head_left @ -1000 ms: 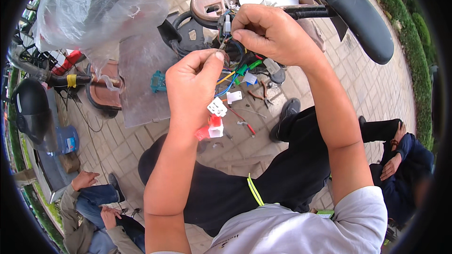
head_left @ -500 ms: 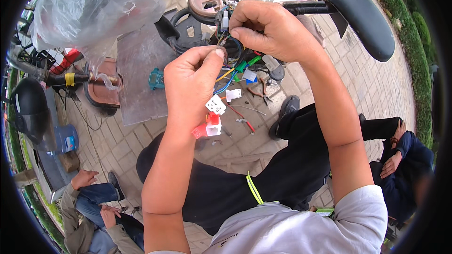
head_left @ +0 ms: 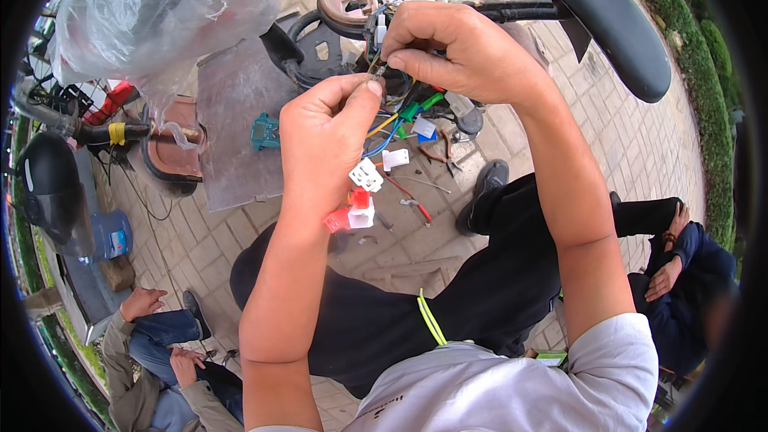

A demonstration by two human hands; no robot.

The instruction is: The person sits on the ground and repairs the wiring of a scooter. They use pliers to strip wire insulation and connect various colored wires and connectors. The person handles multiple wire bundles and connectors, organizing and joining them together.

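Observation:
My left hand [head_left: 324, 124] is closed, thumb and forefinger pinching a thin wire [head_left: 379, 70] with what looks like a small metal end. Close by on the right, my right hand [head_left: 460, 52] is also in a pinch, its fingertips at the same wire; the exact contact is partly hidden. Around my fingers hangs a bundle of coloured wires. White plugs [head_left: 366, 175] and a red connector [head_left: 358, 198] dangle beside my left wrist. Green connectors [head_left: 410, 111] sit below my right hand, and a white connector [head_left: 382, 30] is just above the pinch.
A clear plastic bag [head_left: 160, 16] bulges at upper left over a grey board [head_left: 240, 168]. A teal meter [head_left: 265, 133] and pliers [head_left: 436, 156] lie beyond my knees. A black curved vehicle part [head_left: 616, 32] juts in at upper right. Two people sit at lower left and right.
Both hands stay pinched at the wire, with my right fingertips shifted slightly left toward the left ones. The view has moved very little.

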